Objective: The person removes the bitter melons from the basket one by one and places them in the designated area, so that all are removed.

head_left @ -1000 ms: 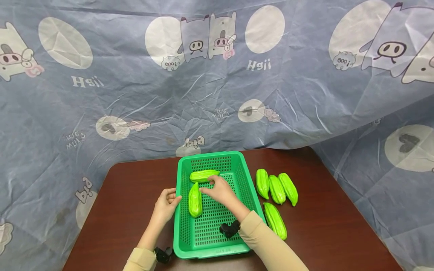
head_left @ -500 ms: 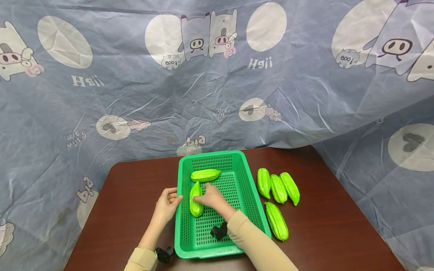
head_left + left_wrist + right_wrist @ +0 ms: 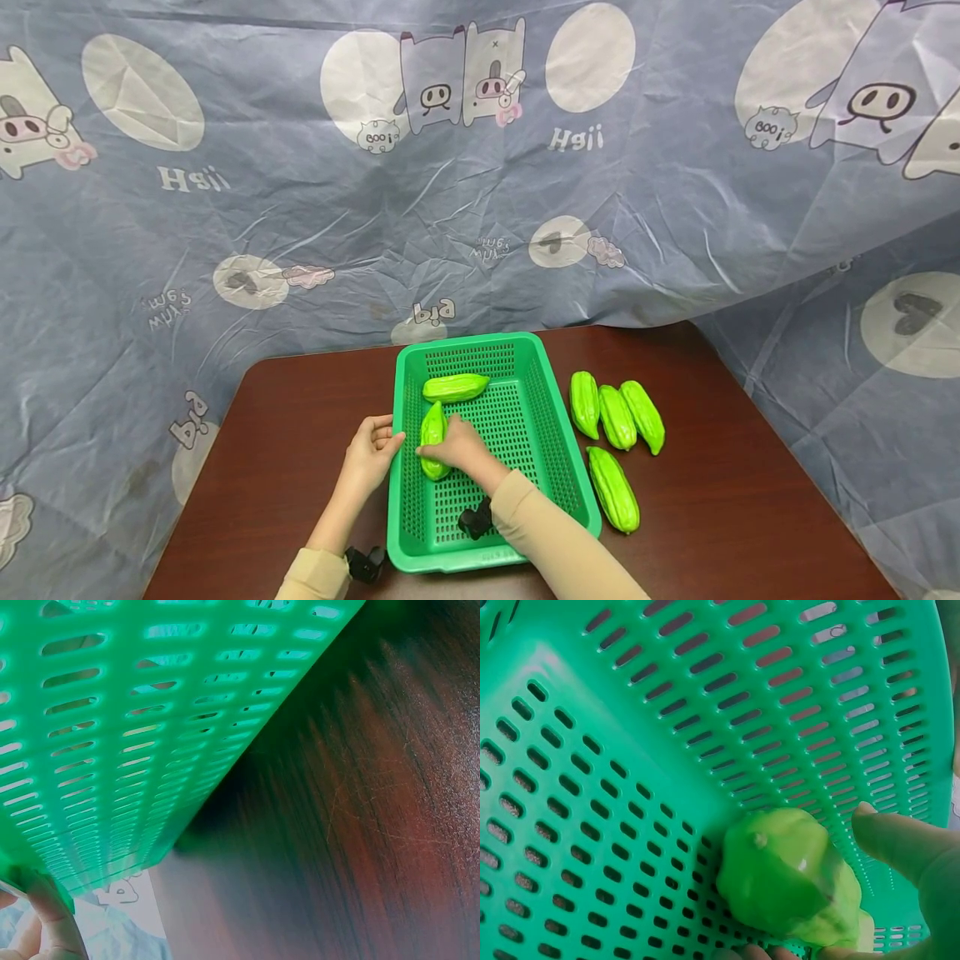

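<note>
Left hand (image 3: 367, 448) pinches basket (image 3: 450, 562) rim; brace lightly. Right hand (image 3: 463, 447) straddles near gourd (image 3: 432, 428), grip unclear; close fingers evenly, avoid far gourd (image 3: 455, 387) beyond fingertips.

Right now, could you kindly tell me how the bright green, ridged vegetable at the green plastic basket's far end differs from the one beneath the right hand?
The far vegetable lies crosswise, its tapered tip rightward; the near vegetable lies lengthwise, its tip toward the far end. The far vegetable is uncovered in the head view, while the right hand partly hides the near vegetable. Both are green and ridged, inside the basket.
</note>
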Available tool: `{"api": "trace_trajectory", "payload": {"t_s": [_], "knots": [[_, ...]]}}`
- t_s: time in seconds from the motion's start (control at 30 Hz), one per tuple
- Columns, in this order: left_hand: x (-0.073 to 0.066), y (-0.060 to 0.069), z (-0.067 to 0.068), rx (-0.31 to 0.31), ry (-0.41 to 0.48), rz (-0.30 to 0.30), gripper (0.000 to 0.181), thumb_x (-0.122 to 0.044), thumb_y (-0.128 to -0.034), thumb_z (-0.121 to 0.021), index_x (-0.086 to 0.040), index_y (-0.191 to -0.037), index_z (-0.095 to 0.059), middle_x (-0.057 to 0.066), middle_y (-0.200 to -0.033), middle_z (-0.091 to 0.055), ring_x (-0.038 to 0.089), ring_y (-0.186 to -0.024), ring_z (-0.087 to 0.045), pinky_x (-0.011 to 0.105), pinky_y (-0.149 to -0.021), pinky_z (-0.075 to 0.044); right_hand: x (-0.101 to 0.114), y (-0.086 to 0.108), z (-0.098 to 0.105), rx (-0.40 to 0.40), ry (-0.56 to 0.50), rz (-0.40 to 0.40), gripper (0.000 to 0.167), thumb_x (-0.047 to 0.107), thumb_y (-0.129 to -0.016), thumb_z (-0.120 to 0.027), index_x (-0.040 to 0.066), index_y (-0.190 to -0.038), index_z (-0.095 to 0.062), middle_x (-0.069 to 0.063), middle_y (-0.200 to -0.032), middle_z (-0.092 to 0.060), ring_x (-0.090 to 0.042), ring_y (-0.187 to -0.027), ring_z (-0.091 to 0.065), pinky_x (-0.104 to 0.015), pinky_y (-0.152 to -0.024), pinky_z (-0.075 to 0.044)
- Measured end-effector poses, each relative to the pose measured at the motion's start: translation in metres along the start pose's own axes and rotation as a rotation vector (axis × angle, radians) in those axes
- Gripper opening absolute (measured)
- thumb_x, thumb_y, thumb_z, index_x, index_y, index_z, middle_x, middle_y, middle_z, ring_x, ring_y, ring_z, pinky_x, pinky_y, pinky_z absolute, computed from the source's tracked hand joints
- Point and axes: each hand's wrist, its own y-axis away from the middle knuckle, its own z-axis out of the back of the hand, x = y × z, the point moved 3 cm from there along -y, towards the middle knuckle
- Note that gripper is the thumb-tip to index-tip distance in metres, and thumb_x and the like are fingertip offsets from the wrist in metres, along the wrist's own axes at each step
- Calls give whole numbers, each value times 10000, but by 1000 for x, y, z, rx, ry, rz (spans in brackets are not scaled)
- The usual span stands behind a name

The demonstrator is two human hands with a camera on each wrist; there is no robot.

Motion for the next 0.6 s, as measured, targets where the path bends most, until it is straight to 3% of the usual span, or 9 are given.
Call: {"api": "trace_trajectory", "payload": {"t_s": [0.2, 0.37, 0.6], "knots": [[1, 0, -1, 0, -10, 1, 424, -123, -968, -637, 11, -1345, -498, 211, -1175, -622, 320, -1047, -639, 389, -808, -558, 1, 2, -3, -8, 18, -28, 897, 323, -796, -824, -158, -1405, -373, -329, -1264, -546, -414, -1127, -582, -521, -929, -503], [1, 0, 0, 3, -8, 6, 425, -129, -971, -634, 4, -1350, -497, 215, -1191, -620, 322, -1057, -635, 393, -815, -556, 0, 0, -7, -42, 42, -27, 793, 316, -761, -855, -96, -1311, -461, -261, -1115, -585, -346, -968, -611, -488, -814, -527], [1, 0, 0, -5, -9, 2, 420, -118, -966, -638, 13, -1341, -503, 217, -1174, -620, 326, -1052, -638, 386, -807, -556, -3, -4, -9, -49, 36, -47, 749, 266, -738, -875, -72, -1281, -484, -231, -1071, -575, -321, -916, -600, -480, -789, -533]]}}
